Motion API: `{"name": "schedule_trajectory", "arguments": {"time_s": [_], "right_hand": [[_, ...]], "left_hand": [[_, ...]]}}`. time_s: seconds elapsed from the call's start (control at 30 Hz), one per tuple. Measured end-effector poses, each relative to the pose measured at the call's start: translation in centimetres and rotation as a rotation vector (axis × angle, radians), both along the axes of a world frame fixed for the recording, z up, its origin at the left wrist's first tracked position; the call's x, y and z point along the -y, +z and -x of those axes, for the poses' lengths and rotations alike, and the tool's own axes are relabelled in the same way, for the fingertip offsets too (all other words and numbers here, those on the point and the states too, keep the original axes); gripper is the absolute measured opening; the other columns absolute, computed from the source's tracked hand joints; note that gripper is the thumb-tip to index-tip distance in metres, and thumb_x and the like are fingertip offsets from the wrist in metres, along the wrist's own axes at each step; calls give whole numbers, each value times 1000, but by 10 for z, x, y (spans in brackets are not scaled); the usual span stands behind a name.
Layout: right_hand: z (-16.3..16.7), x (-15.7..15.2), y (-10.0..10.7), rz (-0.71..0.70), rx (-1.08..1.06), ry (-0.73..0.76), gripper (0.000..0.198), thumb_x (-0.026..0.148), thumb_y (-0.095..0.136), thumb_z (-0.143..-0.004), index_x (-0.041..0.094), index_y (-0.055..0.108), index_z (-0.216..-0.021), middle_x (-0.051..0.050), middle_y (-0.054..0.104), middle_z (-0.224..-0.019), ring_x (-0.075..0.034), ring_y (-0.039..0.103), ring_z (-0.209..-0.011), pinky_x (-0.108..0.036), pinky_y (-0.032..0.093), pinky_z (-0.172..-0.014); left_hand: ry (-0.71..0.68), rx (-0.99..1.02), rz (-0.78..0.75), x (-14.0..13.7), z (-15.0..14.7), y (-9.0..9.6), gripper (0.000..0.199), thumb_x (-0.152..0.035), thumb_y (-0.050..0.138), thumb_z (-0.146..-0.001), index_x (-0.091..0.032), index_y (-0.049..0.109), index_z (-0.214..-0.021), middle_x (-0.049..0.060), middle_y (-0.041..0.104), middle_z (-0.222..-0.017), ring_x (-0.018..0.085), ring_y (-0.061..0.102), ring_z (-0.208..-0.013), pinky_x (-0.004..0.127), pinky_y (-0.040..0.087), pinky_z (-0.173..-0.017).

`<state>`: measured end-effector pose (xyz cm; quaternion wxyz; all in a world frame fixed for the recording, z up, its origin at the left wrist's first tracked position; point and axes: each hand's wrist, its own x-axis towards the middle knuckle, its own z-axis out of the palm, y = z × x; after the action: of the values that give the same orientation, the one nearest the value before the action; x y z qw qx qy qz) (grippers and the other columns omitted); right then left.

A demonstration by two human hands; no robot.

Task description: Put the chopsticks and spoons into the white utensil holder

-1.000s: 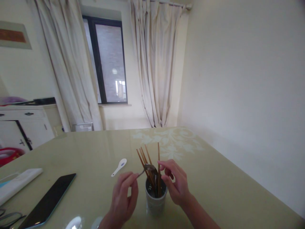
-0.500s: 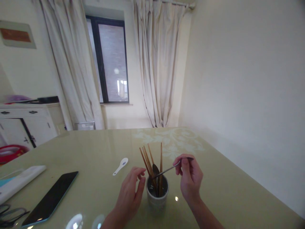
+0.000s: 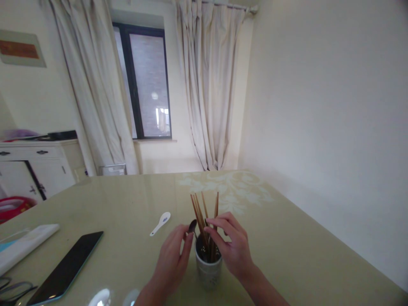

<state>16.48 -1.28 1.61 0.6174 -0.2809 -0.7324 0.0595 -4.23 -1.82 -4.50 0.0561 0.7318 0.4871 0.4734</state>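
A pale ceramic cup (image 3: 208, 272) stands upright on the table, holding several wooden chopsticks (image 3: 198, 210) that lean in different directions. My left hand (image 3: 174, 250) is at the cup's left side, its thumb and fingers closed at the dark bowl of a metal spoon (image 3: 192, 226), whose handle runs down into the cup. My right hand (image 3: 234, 244) reaches over the rim from the right. Its thumb and forefinger come together at a second dark spoon among the chopsticks, mostly hidden by the fingers.
A white ceramic spoon (image 3: 161, 223) lies left of the cup. Farther left are a black phone-like device (image 3: 68, 267), a white power strip-like bar (image 3: 30, 246) and dark cables (image 3: 15, 289). The glossy table (image 3: 121, 199) runs along the right wall.
My right hand has moved left and down from the spoon it held out to the right, to the chopsticks. A spoon bowl now shows at my left fingertips.
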Motion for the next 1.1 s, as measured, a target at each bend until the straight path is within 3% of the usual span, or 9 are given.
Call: {"name": "schedule_trajectory", "arguments": {"time_s": [0.13,0.27,0.37,0.47,0.6,0.73,0.83,0.93,1.1], "right_hand": [[-3,-4,-1,33,-84,-64,11,23,68,-103,23,79,-99,-4,69,-84,-17,60,-71,-27,51,-61],[-4,-6,-5,76,-112,-79,12,23,67,-104,23,76,-96,-1,64,-82,-16,56,-69,-27,48,-62],[-2,-7,-6,65,-121,-74,13,21,65,-105,22,75,-95,-1,63,-82,-16,55,-70,-27,48,-63],[-1,-6,-7,12,-136,-74,13,19,63,-105,22,74,-98,-2,64,-84,-17,58,-73,-27,49,-65],[-3,0,-10,-62,-100,-10,18,25,55,-109,23,74,-110,-4,67,-87,-20,63,-80,-30,51,-68],[-3,12,-14,-105,-7,110,42,51,52,-109,21,66,-136,-8,72,-93,-24,67,-82,-36,56,-70],[1,19,-16,-89,-23,106,30,38,56,-109,25,66,-134,-8,77,-100,-23,73,-86,-35,60,-76],[1,18,-13,-14,-145,31,19,24,54,-109,27,71,-118,-2,77,-91,-17,72,-74,-27,58,-67],[-18,1,-3,7,-346,-165,19,28,53,-110,24,71,-106,-1,72,-84,-14,63,-63,-22,49,-54]], "left_hand": [[504,-304,27,-19,33,-7,31,-26,44,-106,-17,69,-123,15,75,-124,32,67,-114,47,52,-98],[654,-563,369,-29,56,-16,37,-21,43,-105,-15,65,-134,17,71,-131,35,65,-120,48,51,-97],[627,-529,471,-34,61,-20,37,-17,34,-108,-16,68,-122,14,72,-118,28,70,-111,39,51,-94],[604,-321,336,-37,60,-16,36,-22,32,-111,-16,67,-117,12,71,-113,24,72,-100,35,54,-87],[481,-90,-282,-23,48,1,26,-27,44,-110,-17,64,-124,10,66,-111,22,70,-96,34,58,-83],[80,-231,-734,5,23,17,35,-8,59,-101,-21,66,-134,4,64,-105,15,65,-91,25,55,-80],[-142,-348,-724,20,7,20,43,-3,59,-100,-21,66,-138,5,66,-105,14,63,-87,25,54,-80],[-134,-297,-645,24,1,13,47,-11,59,-102,-25,59,-147,8,65,-115,16,64,-96,28,56,-88],[-150,-99,-370,18,2,-16,67,-39,60,-104,-24,33,-163,18,54,-144,30,57,-132,44,56,-106]]}}
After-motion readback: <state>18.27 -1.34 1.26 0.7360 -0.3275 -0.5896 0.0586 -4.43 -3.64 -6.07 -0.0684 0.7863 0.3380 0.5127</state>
